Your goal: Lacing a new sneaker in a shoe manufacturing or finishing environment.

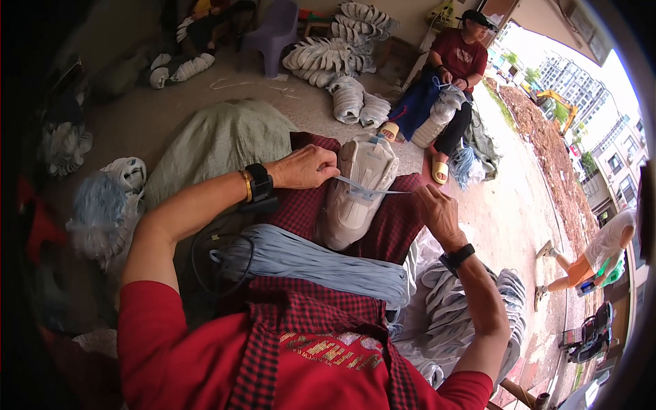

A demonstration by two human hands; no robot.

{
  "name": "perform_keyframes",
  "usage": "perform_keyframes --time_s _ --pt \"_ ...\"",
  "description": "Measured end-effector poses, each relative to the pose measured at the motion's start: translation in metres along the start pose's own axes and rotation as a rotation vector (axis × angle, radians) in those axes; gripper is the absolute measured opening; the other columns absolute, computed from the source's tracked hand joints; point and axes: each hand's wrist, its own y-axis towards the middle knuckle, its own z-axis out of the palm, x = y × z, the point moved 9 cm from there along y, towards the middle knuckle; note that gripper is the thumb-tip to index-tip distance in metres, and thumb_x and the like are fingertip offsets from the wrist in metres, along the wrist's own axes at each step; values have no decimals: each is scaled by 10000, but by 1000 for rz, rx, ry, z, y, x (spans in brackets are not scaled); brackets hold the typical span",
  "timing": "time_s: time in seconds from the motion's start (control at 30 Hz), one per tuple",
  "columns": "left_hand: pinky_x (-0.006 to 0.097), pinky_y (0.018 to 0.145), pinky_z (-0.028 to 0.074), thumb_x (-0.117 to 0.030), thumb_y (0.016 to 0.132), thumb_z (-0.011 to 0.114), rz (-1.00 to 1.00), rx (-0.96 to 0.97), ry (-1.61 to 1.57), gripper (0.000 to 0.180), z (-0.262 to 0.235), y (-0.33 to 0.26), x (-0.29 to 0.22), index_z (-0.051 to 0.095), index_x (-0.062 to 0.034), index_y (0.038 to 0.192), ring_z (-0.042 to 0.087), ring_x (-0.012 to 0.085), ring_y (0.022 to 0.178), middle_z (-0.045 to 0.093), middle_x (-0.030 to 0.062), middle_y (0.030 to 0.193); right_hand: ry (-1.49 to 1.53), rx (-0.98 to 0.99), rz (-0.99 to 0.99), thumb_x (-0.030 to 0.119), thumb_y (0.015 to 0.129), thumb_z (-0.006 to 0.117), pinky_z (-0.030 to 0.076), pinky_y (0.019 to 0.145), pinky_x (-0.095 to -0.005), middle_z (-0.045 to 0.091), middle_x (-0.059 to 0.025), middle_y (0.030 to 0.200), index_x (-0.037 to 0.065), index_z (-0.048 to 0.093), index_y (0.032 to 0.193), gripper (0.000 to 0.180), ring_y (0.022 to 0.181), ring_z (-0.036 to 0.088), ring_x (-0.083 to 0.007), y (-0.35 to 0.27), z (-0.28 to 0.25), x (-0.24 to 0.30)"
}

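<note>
A white shoe upper (352, 198) rests on my lap, its rounded toe toward me, over a red-and-black checked apron (301, 212). A pale blue-grey shoelace (372, 190) crosses its lower eyelets and stretches out to both sides. My left hand (306, 167) pinches one end of the lace just left of the shoe. At the right, my right hand (439, 210) grips the other end, pulled out level. Closer to my body, a thick bundle of the same pale blue laces (314, 263) lies across my lap.
Stacked shoe uppers (471, 307) are at my right, more (328, 55) at the back. A green-grey sack (222, 140) stands ahead left. A seated person (461, 61) handles laces at the back right; another person (601, 249) bends at the far right. A purple chair (273, 34) stands behind.
</note>
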Motion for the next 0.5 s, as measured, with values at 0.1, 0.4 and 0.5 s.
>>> perform_keyframes --time_s 0.1,0.4,0.5 --pt "370 628 454 -162 905 627 -17 18 18 200 1 -3 -3 642 33 864 590 216 643 631 151 717 24 -41 -43 128 845 655 508 598 -389 575 -67 782 105 619 980 142 749 644 -276 -7 -10 -1" --pt "384 603 480 -194 885 666 159 -17 201 157 -3 -10 -27 630 -43 912 591 244 637 617 103 795 100 -32 175 103 885 610 503 623 -426 634 -105 826 107 640 928 53 743 645 -341 -43 6 -50" --pt "406 572 491 -189 891 654 309 -88 538 104 -15 -27 -19 612 -94 894 611 288 669 516 86 743 63 -20 352 99 912 602 525 673 -403 678 -124 897 64 664 943 77 796 662 -360 -69 -1 -89"
